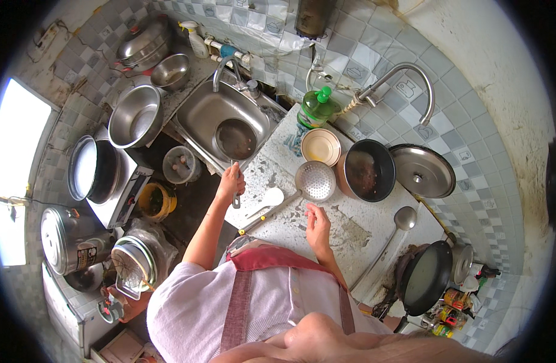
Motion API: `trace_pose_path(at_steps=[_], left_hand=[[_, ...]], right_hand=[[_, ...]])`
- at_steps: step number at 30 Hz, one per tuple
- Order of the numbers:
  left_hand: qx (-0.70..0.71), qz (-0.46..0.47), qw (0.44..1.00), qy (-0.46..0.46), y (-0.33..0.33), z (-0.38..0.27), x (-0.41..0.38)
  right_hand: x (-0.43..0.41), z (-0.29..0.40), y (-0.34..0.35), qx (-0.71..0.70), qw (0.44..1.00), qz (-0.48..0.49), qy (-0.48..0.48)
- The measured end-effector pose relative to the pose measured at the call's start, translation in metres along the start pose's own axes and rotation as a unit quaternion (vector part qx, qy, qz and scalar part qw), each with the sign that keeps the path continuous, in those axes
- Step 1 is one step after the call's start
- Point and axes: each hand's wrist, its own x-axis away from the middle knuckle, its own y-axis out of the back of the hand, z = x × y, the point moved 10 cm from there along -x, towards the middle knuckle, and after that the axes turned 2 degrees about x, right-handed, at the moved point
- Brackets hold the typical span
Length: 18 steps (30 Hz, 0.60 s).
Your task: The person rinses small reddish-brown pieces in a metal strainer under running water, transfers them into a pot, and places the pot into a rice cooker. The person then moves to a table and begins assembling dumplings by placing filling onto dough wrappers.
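Observation:
My left hand [232, 182] grips a flat metal handle [236, 201] with a hole at its end. The handle reaches up to the rim of a round, dark-looking vessel [235, 137] in the steel sink [194, 106]; whether the two are joined I cannot tell. Over the worktop [341, 218], my right hand [318, 228] is empty, its fingers loosely bent. Just beyond it lies a perforated metal skimmer [316, 181], its long handle pointing towards me. A white plastic paddle [272, 197] lies beside that handle, between my hands.
A dark-lined pot [368, 171], a small bowl [321, 147] and a green soap pump bottle [315, 108] stand behind the skimmer. Rightward are a metal ladle [405, 219], a lid [422, 171] and a frying pan [426, 277]. Steel basin [136, 117] and waste bucket [157, 201] are left.

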Motion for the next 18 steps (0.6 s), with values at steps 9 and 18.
trace_pose_path(at_steps=[9, 18], left_hand=[[0.059, 0.021, 0.998, 0.013, -0.002, -0.007, -0.011], [0.017, 0.026, 0.999, 0.016, -0.002, -0.018, -0.001]], right_hand=[[-0.069, 0.068, -0.061, -0.018, 0.991, 0.099, 0.083], [-0.218, 0.12, -0.208, 0.05, 0.941, 0.214, 0.256]])
